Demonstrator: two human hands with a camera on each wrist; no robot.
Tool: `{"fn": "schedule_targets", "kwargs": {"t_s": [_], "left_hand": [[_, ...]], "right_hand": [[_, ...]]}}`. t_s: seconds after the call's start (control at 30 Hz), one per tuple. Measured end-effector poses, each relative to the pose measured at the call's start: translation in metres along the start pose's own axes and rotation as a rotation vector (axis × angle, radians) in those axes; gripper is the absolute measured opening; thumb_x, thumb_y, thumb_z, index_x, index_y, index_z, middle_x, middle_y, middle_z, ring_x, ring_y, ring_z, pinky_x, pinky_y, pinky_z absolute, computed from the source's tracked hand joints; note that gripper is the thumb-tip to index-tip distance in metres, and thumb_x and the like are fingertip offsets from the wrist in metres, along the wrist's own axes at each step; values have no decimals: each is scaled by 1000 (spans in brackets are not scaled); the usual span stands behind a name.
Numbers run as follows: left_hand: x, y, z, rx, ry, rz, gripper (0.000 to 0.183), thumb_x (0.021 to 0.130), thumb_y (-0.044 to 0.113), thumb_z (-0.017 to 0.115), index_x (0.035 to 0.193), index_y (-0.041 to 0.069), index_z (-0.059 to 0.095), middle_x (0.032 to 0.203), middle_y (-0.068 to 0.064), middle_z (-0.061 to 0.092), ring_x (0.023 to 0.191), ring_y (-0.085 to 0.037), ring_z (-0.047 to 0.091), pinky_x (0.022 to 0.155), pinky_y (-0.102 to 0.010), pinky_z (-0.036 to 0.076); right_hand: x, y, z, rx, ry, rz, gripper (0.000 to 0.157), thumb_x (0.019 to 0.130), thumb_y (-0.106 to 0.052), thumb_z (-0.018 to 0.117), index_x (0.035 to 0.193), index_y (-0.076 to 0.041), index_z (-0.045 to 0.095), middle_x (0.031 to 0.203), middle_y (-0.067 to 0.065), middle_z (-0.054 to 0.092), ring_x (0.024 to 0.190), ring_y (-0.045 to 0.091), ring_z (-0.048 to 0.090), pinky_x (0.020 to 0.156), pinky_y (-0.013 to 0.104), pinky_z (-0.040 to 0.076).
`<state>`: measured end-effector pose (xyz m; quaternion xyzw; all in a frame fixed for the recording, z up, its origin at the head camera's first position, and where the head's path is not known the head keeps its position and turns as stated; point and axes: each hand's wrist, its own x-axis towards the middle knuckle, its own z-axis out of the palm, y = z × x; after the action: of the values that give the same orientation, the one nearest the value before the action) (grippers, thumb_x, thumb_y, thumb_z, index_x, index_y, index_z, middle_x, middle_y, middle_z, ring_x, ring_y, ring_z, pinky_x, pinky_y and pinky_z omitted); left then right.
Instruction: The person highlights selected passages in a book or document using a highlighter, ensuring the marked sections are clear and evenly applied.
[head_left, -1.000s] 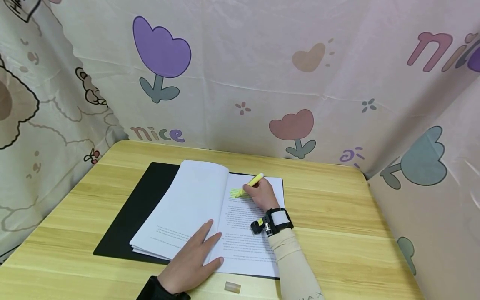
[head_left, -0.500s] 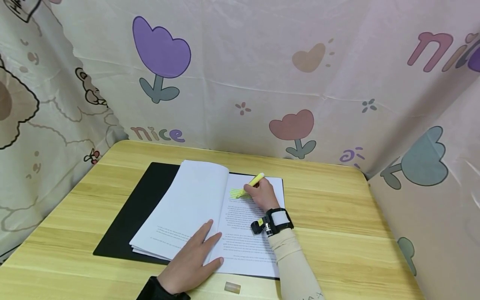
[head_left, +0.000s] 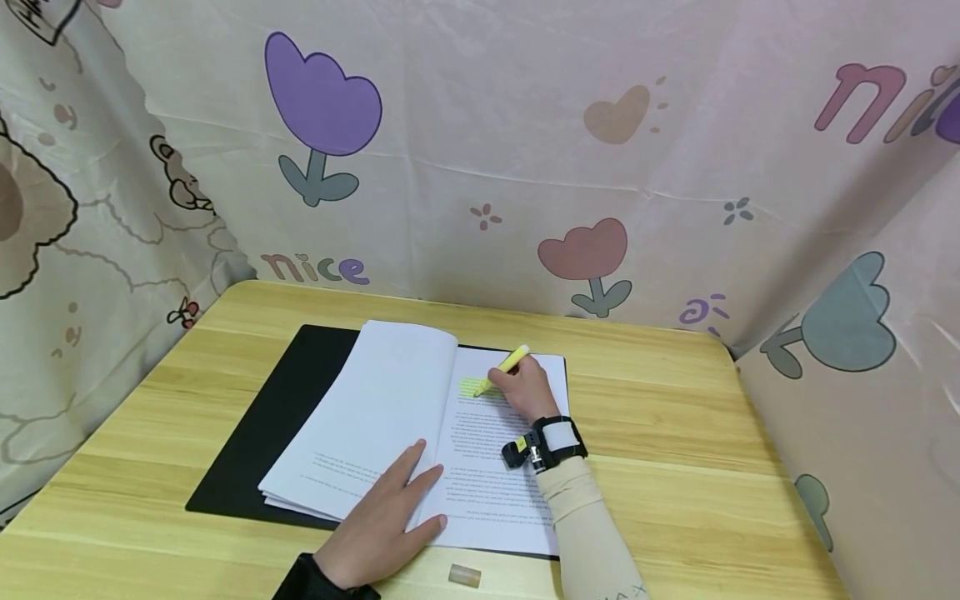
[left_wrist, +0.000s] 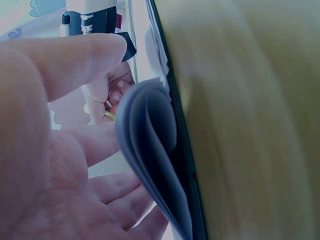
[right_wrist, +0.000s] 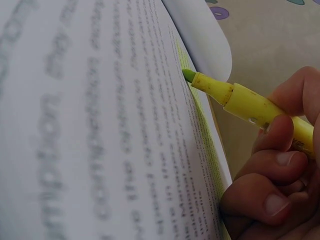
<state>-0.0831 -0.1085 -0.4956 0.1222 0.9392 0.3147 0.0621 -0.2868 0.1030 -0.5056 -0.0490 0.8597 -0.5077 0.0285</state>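
My right hand (head_left: 528, 390) pinches a yellow highlighter (right_wrist: 255, 105) between thumb and fingers, its tip against the upper lines of the right-hand printed page (head_left: 491, 475). Bright yellow marking (right_wrist: 200, 115) covers several lines there. Spread flat near the gutter, my left hand (head_left: 382, 521) rests on the open stack of pages, its fingers straight. The left-hand page (head_left: 375, 408) is mostly blank, with a few printed lines low down. In the left wrist view the curled page edges (left_wrist: 145, 135) stand beside my left fingers.
A black folder cover (head_left: 262, 433) lies under the pages on the wooden table (head_left: 660, 433). A small, partly see-through cap-like piece (head_left: 465, 575) lies at the front, just below the pages. Patterned cloth (head_left: 465, 125) hangs behind and at both sides.
The highlighter tip has slid slightly to the right along a line of text, leaving a little more yellow. My left hand stays in place.
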Motion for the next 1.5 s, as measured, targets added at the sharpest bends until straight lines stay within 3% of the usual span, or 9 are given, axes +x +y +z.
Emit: {"fn": "schedule_targets", "kwargs": {"t_s": [1.5], "left_hand": [[0,-1,-1,-8,-1,7,63,95,35,75,146,3,58,168,-18,28,153,-40,29,118,-63,31]], "right_hand": [[-1,0,-5,-2,11,18,16,88,-23,67,88,-8,62,76,5,54,67,19,50,62,31,42]]}}
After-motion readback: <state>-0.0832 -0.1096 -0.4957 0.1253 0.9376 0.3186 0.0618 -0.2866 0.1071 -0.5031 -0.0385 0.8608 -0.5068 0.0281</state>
